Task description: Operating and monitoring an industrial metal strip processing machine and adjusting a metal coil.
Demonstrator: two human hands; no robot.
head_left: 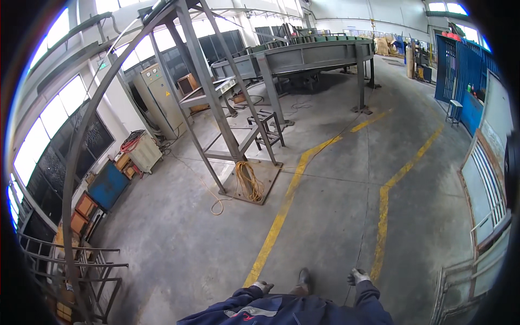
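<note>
My left hand (264, 286), in a grey glove, hangs low in front of my dark blue jacket (287, 310). Its fingers look curled in, and nothing shows in them. To the right, my gloved right hand (358, 277) is held over the floor with its fingers loosely closed and no object in it. Between the hands, one dark shoe (305, 279) shows on the grey concrete. Neither hand touches anything; the nearest marks are the yellow floor lines (273, 238) on both sides of me.
Ahead to the left stands a steel frame (230, 130) with a coiled yellow hose (249, 181) at its foot. A large raised metal structure (309, 61) is beyond it. Metal racks (89, 265) stand at the left, a panel with bars (487, 168) at the right, an electrical cabinet (158, 100) by the windows.
</note>
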